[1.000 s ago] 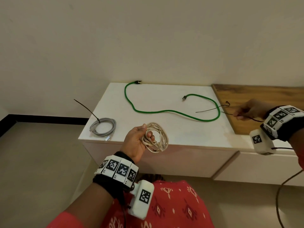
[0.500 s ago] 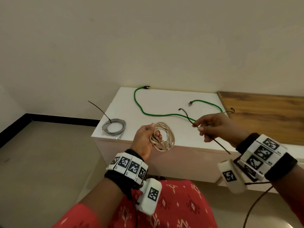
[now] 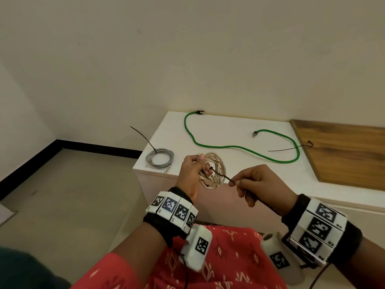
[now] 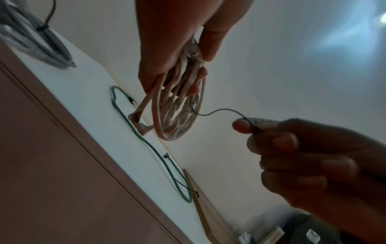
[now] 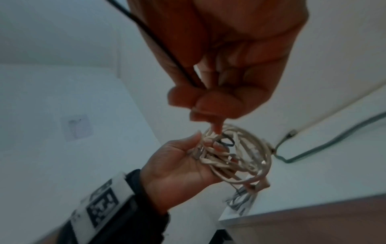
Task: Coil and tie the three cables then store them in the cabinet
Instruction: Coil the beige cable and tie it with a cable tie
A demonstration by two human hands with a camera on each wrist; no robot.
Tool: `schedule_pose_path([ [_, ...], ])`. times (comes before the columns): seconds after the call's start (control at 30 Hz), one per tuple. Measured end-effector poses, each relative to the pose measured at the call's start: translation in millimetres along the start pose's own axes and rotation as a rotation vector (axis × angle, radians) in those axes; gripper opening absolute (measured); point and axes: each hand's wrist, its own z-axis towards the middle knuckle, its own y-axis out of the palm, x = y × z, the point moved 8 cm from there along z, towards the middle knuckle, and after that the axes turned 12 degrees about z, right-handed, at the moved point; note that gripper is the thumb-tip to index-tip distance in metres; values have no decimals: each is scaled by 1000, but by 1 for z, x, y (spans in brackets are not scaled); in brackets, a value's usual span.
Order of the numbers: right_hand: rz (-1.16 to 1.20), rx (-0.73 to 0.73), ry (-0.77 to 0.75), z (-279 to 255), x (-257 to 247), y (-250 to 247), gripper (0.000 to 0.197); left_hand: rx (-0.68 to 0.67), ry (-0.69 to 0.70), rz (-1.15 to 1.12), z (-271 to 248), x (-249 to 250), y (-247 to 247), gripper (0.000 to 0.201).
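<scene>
My left hand (image 3: 192, 174) grips a coiled beige cable (image 3: 216, 174) in front of the white cabinet (image 3: 229, 128). My right hand (image 3: 250, 182) pinches a black cable tie (image 3: 220, 174), and the tie's head reaches into the coil by my left fingers. The left wrist view shows the tie (image 4: 219, 111) curving from the beige coil (image 4: 181, 112) to my right fingertips (image 4: 242, 127). A grey coiled cable (image 3: 160, 158), tied with a black tie, lies at the cabinet's left corner. The green cable (image 3: 239, 146) lies uncoiled across the top.
Another black cable tie (image 3: 289, 148) lies across the green cable beside a wooden panel (image 3: 343, 155) on the right. A tiled floor (image 3: 62, 205) with a black skirting spreads to the left. My red clothing fills the bottom of the head view.
My right hand picked a black tie from near the wooden panel and carried it left to the beige coil. The tie's head is now at the coil. My left hand kept its grip.
</scene>
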Motion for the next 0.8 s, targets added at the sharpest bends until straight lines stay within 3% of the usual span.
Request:
schedule_pose_path([
  [0.27, 327, 120, 54, 2, 13, 6, 23, -29, 66, 127, -7, 2, 12, 14],
  [0.6, 444, 107, 49, 4, 28, 13, 19, -177, 29, 41, -14, -3, 28, 26],
  [0.8, 438, 70, -35, 0, 19, 13, 13, -139, 48, 34, -11, 6, 18, 20],
])
